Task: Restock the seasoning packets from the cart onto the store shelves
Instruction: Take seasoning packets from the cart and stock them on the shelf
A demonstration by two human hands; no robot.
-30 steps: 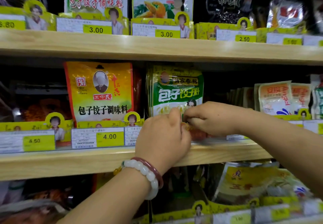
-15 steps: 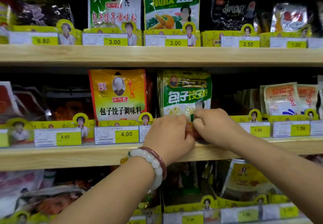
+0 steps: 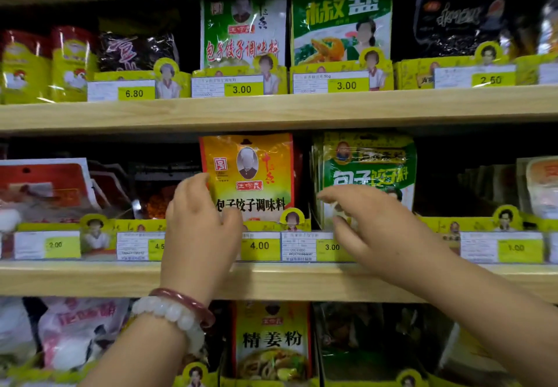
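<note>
Both hands are drawing apart from their earlier shared pinch: left hand point(image 3: 199, 229) is touching the orange packet point(image 3: 250, 175) on the middle shelf point(image 3: 90, 281), right hand point(image 3: 371, 229) is hovering spread before the green packet point(image 3: 368, 169).

Middle shelf point(image 3: 90, 279): pale wood with fine grain, matt, smooth front edge.
Upper shelf point(image 3: 271, 109): the same light matt wood.
Yellow packet point(image 3: 256, 175): glossy plastic film, slightly creased, catching light.
Green packet point(image 3: 371, 163): shiny plastic film, wrinkled near the top.
Dark packets point(image 3: 459, 21): glossy clear plastic with bright reflections.
Price tags point(image 3: 259, 246): matt paper, white and yellow, behind a clear plastic strip.
Yellow dividers point(image 3: 142, 225): printed card, fairly matt.
White bracelet point(image 3: 172, 315): smooth, milky, polished beads.
Red bangle point(image 3: 187, 302): smooth, glossy, translucent-looking.
</note>
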